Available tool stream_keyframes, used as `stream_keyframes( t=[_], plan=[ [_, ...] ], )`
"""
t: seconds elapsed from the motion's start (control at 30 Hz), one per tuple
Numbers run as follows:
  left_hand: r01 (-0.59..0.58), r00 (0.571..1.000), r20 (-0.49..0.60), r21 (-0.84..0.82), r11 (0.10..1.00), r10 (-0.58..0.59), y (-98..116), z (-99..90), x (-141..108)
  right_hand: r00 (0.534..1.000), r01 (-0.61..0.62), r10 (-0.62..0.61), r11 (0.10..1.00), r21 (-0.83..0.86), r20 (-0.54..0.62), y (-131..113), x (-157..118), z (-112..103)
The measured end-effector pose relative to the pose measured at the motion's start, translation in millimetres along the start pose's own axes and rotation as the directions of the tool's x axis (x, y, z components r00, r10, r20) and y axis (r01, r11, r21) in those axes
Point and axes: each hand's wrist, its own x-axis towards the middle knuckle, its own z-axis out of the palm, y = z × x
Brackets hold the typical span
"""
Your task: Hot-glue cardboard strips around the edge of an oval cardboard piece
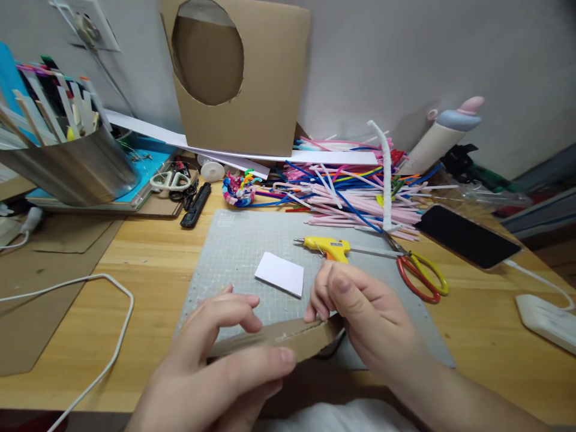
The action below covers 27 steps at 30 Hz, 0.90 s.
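A brown cardboard piece point(310, 345) is held low over the front of the grey cutting mat point(234, 240). My left hand point(220, 354) is around its left part, the thumb along the near side and the fingers over the far side. My right hand point(360, 306) has its fingers curled and closed on the right end of the cardboard. Just beyond the hands, a white rectangular card point(279, 274) lies on the mat. A yellow glue gun point(330, 246) rests behind my right hand, its nozzle pointing left.
Red and yellow handled scissors point(423, 276) and a black phone point(470, 236) lie at the right. Pipe cleaners point(360, 198) are heaped behind the mat. Cardboard with a round hole point(270, 78) leans on the wall. A metal holder point(85, 168) and white cable point(128, 300) are at the left.
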Motion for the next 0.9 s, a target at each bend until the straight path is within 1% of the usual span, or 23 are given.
stream_keyframes(
  t=[0.03,0.1,0.17,0.23,0.3,0.37,0.4,0.47,0.53,0.57,0.63,0.73,0.83,0.9],
  plan=[
    [-0.009,1.0,0.017,-0.025,1.0,0.009,0.2,0.6,2.9,1.0,-0.015,0.015,1.0,0.015,-0.009,0.1,1.8,0.6],
    [0.013,1.0,0.013,-0.054,0.998,-0.012,-1.6,1.6,6.3,0.997,-0.064,0.066,0.996,0.064,-0.032,-0.1,3.5,1.9],
    [0.067,0.998,-0.014,-0.043,0.997,-0.067,-4.6,2.0,6.5,0.992,-0.114,0.118,0.989,0.09,-0.041,-0.9,2.9,3.0],
    [0.118,0.993,-0.027,-0.015,0.993,-0.118,-6.9,1.9,4.8,0.993,-0.112,0.114,0.992,0.052,-0.04,-2.6,0.3,3.2],
    [0.17,0.985,-0.036,0.001,0.985,-0.17,-7.2,2.0,3.1,0.999,-0.049,0.048,0.997,-0.057,-0.022,-5.8,-3.2,1.9],
    [0.184,0.982,-0.039,0.006,0.983,-0.184,-5.9,2.3,2.6,0.999,0.043,-0.04,0.979,-0.197,0.023,-10.3,-6.6,-0.6],
    [0.178,0.983,-0.039,0.005,0.984,-0.177,-5.0,2.7,2.9,0.994,0.097,-0.083,0.959,-0.265,0.064,-12.8,-7.8,-2.1],
    [0.162,0.986,-0.035,-0.002,0.987,-0.162,-3.2,3.6,4.1,0.971,0.214,-0.157,0.903,-0.372,0.178,-18.0,-8.6,-5.0],
    [0.151,0.988,-0.035,-0.007,0.989,-0.151,-2.4,4.9,5.4,0.935,0.319,-0.204,0.84,-0.438,0.288,-22.8,-7.5,-7.3],
    [0.148,0.988,-0.037,-0.005,0.989,-0.149,-2.5,5.5,5.7,0.92,0.357,-0.222,0.814,-0.459,0.323,-24.9,-6.6,-8.3],
    [0.146,0.988,-0.045,0.002,0.989,-0.145,-3.7,6.5,5.3,0.905,0.395,-0.238,0.779,-0.487,0.353,-28.4,-4.7,-10.2],
    [0.131,0.99,-0.059,0.015,0.991,-0.13,-5.6,6.8,3.1,0.891,0.425,-0.252,0.752,-0.503,0.377,-31.3,-3.3,-12.2],
    [0.118,0.992,-0.049,0.032,0.993,-0.116,-5.1,5.1,1.3,0.886,0.438,-0.265,0.75,-0.496,0.381,-30.8,-3.9,-12.3],
    [0.12,0.992,-0.034,0.043,0.992,-0.118,-4.0,3.6,1.0,0.894,0.425,-0.269,0.761,-0.49,0.358,-29.2,-5.1,-11.1]
  ],
)
